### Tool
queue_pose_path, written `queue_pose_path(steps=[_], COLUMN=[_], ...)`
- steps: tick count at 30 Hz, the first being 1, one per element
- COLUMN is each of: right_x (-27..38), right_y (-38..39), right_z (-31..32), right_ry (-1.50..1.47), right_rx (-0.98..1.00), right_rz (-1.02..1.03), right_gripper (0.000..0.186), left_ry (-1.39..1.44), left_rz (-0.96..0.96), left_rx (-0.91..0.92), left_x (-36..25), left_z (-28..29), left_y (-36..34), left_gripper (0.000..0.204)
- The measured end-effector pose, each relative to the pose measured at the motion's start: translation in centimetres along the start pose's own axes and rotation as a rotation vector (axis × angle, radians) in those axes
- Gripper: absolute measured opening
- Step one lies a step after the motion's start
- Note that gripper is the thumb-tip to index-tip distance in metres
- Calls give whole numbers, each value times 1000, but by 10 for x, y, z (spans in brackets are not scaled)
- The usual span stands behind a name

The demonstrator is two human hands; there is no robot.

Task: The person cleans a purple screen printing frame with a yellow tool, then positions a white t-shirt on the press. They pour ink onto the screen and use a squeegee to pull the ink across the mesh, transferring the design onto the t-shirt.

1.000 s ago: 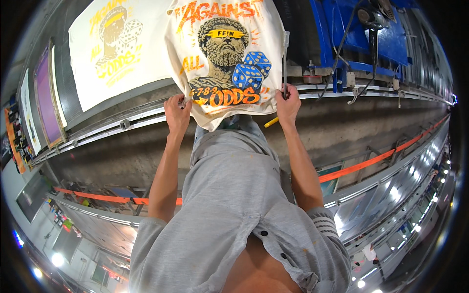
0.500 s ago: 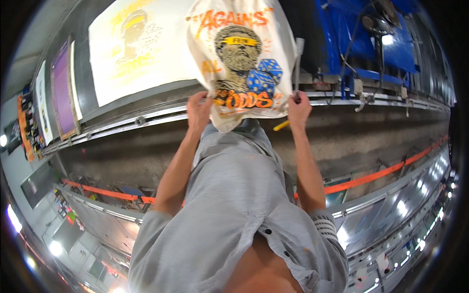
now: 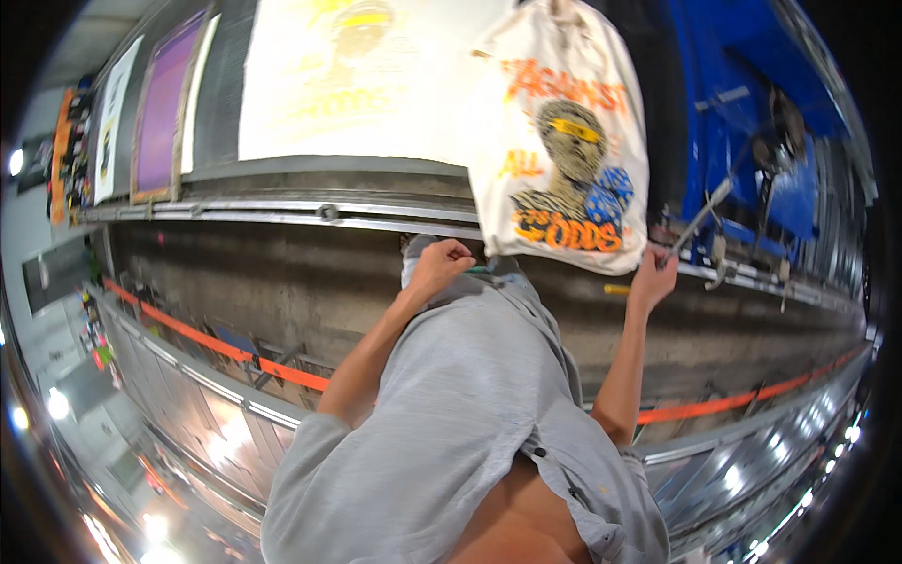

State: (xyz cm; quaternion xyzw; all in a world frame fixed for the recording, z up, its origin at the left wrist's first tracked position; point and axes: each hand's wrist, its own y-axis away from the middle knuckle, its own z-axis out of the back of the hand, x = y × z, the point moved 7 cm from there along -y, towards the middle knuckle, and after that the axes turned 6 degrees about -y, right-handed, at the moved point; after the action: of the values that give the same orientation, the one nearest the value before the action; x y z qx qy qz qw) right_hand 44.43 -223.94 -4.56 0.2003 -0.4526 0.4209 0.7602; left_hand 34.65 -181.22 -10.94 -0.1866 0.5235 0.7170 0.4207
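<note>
An off-white printed garment (image 3: 498, 202), apparently a T-shirt, hangs from the dark bench with its hem toward me. On its front are orange lettering, a dark head with a yellow band, and blue dice. My left hand (image 3: 440, 268) is off the cloth, left of the hem, its fingers loosely bent and slightly apart with nothing seen in them. Beside the hem's right corner, my right hand (image 3: 655, 274) is closed on a long grey stick-like tool (image 3: 705, 214) that points up and right. A yellow bar (image 3: 616, 289) shows just left of that hand; whether it belongs to the tool I cannot tell.
A white sheet with a faint yellow print (image 3: 291, 122) lies left of the garment. Farther left is a purple framed screen (image 3: 162, 113). Blue machinery (image 3: 752, 141) with hanging hoses stands at right. A metal rail (image 3: 272, 211) runs along the bench; an orange bar (image 3: 216, 343) lies behind me.
My left hand has let go of the hem and drawn away from it. My right hand has moved outward, and the grey tool has tilted from upright to the right. The view has shifted.
</note>
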Motion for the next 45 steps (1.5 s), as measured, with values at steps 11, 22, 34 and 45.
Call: queue_pose_path(steps=[11,22,34,45], right_x=[115,248,347,429], right_y=[195,319,485,589], right_z=[-160,-314,-520,-647], right_ry=[-74,-89,-224,-212], right_rx=[655,1035,1407,1612], right_rz=[41,312,402,217], right_gripper=[22,22,34,31], left_ry=[-31,135,606,417], left_rz=[66,35,269,406], left_rx=[-132,-462,-710,-602], left_x=[90,201,316,350], left_z=[156,331,365,505], left_y=[44,104,156,139], left_gripper=[22,24,16,17])
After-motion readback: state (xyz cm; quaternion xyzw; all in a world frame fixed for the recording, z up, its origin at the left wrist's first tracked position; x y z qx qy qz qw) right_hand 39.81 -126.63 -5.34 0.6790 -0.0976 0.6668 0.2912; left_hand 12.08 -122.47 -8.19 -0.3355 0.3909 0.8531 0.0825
